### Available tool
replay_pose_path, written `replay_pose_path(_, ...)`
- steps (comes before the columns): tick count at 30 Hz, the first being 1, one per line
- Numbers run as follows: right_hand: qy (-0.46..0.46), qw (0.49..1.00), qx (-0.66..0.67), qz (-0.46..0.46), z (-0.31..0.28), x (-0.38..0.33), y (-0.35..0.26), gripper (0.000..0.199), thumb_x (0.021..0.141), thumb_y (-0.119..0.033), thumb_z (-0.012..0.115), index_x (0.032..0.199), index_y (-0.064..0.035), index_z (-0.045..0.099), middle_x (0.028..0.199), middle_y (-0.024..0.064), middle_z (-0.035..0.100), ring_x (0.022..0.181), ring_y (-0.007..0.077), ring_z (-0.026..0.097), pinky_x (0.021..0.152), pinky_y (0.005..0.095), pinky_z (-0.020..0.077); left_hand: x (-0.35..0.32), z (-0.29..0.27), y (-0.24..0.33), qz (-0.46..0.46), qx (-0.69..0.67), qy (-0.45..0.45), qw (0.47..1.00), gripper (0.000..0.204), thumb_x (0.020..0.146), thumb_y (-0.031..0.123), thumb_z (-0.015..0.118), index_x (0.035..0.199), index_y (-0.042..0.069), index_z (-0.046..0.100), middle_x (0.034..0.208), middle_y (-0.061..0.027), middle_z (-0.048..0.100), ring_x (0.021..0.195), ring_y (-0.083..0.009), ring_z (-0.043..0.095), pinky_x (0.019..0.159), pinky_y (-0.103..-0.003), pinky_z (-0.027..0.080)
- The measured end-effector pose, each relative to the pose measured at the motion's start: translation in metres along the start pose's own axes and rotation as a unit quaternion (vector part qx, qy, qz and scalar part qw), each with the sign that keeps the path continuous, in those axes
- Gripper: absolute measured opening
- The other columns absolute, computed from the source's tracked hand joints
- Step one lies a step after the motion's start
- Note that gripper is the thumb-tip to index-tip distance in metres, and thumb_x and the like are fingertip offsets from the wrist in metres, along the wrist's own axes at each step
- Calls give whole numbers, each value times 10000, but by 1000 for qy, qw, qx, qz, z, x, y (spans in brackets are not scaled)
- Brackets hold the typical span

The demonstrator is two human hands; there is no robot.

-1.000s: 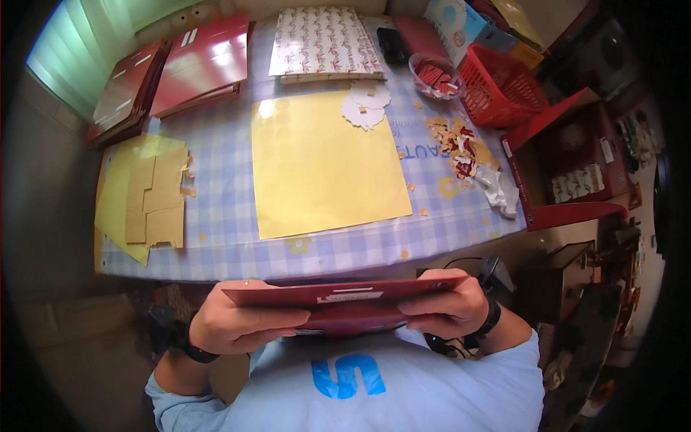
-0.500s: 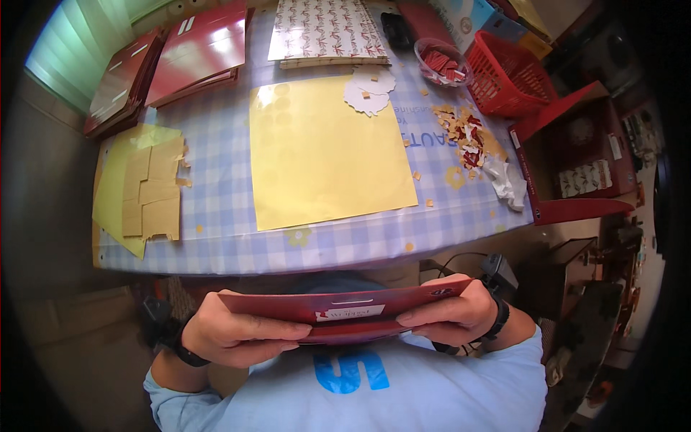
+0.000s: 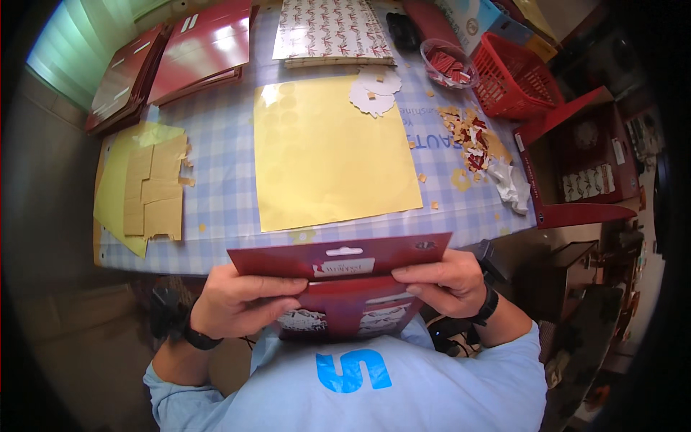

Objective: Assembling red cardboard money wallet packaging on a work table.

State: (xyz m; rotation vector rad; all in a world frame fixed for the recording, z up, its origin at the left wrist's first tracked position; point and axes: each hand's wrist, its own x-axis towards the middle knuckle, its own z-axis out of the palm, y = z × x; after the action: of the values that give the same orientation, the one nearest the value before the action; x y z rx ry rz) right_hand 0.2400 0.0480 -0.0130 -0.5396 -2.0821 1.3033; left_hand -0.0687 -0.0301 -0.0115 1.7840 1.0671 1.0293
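Between my two hands is a dark red cardboard folder (image 3: pixel 288 258) with a slot-shaped hanging hole and a white label on its top flap. Black-and-white patterned panels show on its lower face. My left hand (image 3: pixel 248 299) pinches its left side at the fold, thumb and fingers pressed together. At the right side my right hand (image 3: pixel 446 282) grips the same fold. The folder is tilted just off the table's near edge, in front of my chest. Beyond it a large yellow sheet (image 3: pixel 335 158) lies flat on the checked tablecloth.
Red folder stacks (image 3: pixel 205 50) stand at the far left, near brown paper pieces (image 3: pixel 162 198). Patterned sheets (image 3: pixel 331 29) lie at the back. To the right are a plastic tub (image 3: pixel 450 65), a red basket (image 3: pixel 515 79), paper scraps (image 3: pixel 471 140) and an open red box (image 3: pixel 576 158).
Both hands have raised the folder and tipped it, so its flap now overlaps the table edge and its patterned lower face shows. My grip stays on both sides.
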Motion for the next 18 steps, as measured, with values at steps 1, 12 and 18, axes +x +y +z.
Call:
replay_pose_path(1,21,1000,6,21,3,-5,6,292,841,69,660,1121,-13,672,1021,173,676,899,273,674,782,310,531,1,-1,-6,3,-15,4,1000,259,783,1,755,1039,26,722,1047,-164,699,929,-260,691,814,-312,544)
replay_pose_path(12,29,993,28,108,0,1,19,205,903,-27,640,1106,-31,669,974,89,698,873,159,658,762,266,515,9,-1,-10,-173,-124,8,977,167,856,10,698,1020,-9,721,961,-116,731,859,-129,671,771,-256,530)
replay_pose_path(18,56,959,167,223,-29,44,25,136,930,-48,618,1044,-8,680,1005,27,677,906,91,618,810,228,504,61,-21,-12,-210,-114,23,971,213,932,141,651,1059,-21,705,917,-46,711,828,-67,615,740,-216,511)
